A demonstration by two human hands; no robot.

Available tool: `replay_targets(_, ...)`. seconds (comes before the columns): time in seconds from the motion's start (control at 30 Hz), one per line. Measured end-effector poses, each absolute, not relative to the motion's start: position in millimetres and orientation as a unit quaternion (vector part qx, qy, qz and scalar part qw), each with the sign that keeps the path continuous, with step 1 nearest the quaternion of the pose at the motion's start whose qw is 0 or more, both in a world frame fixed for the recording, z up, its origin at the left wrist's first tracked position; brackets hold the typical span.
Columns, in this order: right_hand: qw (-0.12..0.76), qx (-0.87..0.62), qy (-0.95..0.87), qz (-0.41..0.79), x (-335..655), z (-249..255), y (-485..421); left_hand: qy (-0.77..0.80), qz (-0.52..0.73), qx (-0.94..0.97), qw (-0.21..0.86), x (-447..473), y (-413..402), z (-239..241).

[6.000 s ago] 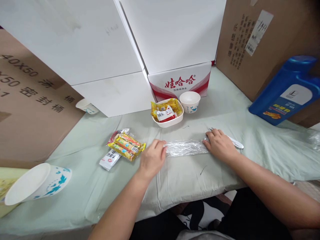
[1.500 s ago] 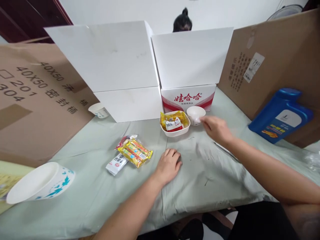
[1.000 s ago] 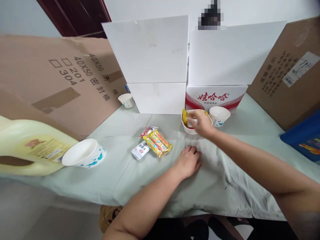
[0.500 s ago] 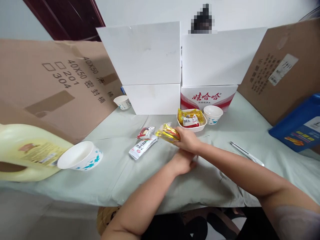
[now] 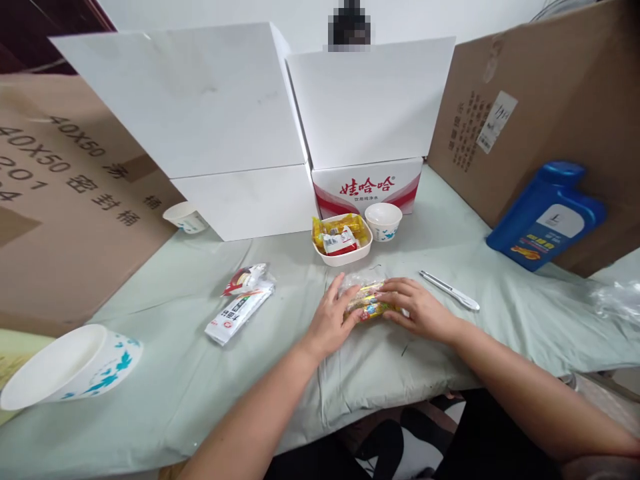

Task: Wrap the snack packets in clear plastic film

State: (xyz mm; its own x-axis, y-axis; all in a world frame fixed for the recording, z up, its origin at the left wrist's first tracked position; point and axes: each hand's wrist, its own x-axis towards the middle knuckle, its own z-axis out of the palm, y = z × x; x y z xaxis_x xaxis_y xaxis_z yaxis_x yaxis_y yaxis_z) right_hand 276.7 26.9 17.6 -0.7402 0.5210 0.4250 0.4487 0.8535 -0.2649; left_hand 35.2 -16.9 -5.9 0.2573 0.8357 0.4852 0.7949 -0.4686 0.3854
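My left hand [image 5: 330, 317] and my right hand [image 5: 420, 310] grip opposite ends of a bundle of yellow-wrapped snack packets [image 5: 373, 307], low over the table. Clear plastic wrap shows at its back edge, and the fingers hide both ends. Just behind is a white square bowl [image 5: 347, 259] with yellow packets [image 5: 355, 227] and a red-and-white packet [image 5: 341, 241] in it. A white-and-black packet [image 5: 239, 315] lies left of my left hand, touching a red-and-clear packet [image 5: 249, 279]. To the right of my right hand lies a pen [image 5: 449, 290].
A paper cup [image 5: 383, 223] stands beside the bowl. Another paper cup [image 5: 184, 219] is at the back left, and a large paper bowl [image 5: 107, 373] is at front left. White boxes [image 5: 240, 207], brown cartons [image 5: 450, 133] and a blue bottle [image 5: 545, 220] surround the table. A person's blurred head [image 5: 350, 27] shows behind.
My view has swung to the right. My hands were close together, with the yellow packets sticking out left from my right hand; now they are apart, one at each end of the bundle, nearer the table's front.
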Motion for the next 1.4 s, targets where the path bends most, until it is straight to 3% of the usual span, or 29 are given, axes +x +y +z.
replay_targets(0.1,0.292,-0.392,-0.872,0.017,300.8,21.2,37.4,0.458,0.290,0.839,0.048,35.0,-14.5,-11.6)
replay_targets(0.2,0.166,-0.554,-0.815,-0.040,329.4,19.0,50.5,0.436,0.264,0.859,0.045,35.0,-14.4,-12.0)
replay_targets(0.3,0.041,-0.611,-0.790,-0.035,340.6,15.0,56.9,0.426,0.255,0.866,0.055,35.6,-14.8,-9.1)
replay_targets(0.5,0.199,-0.423,-0.884,-0.004,296.9,11.9,26.0,0.390,0.285,0.871,0.092,41.4,-20.6,1.0)
replay_targets(0.63,0.158,-0.340,-0.927,-0.009,279.7,17.1,11.7,0.451,0.341,0.820,0.087,39.5,-22.9,2.5)
replay_targets(0.93,0.070,-0.594,-0.801,-0.028,328.3,16.7,53.4,0.606,0.508,0.607,0.080,12.6,-10.6,-6.4)
replay_targets(1.0,0.105,-0.587,-0.803,-0.015,324.9,11.4,52.1,0.615,0.537,0.578,0.014,5.7,-10.2,-0.8)
replay_targets(1.13,0.264,-0.441,-0.855,0.078,302.4,8.4,33.3,0.530,0.538,0.649,-0.099,4.4,-17.8,14.1)
replay_targets(1.27,0.301,-0.359,-0.880,0.084,289.7,7.6,23.2,0.398,0.431,0.809,-0.030,16.0,-23.5,19.2)
replay_targets(1.4,0.315,-0.458,-0.830,0.043,303.9,2.0,39.4,0.459,0.277,0.844,0.013,18.8,-17.2,11.8)
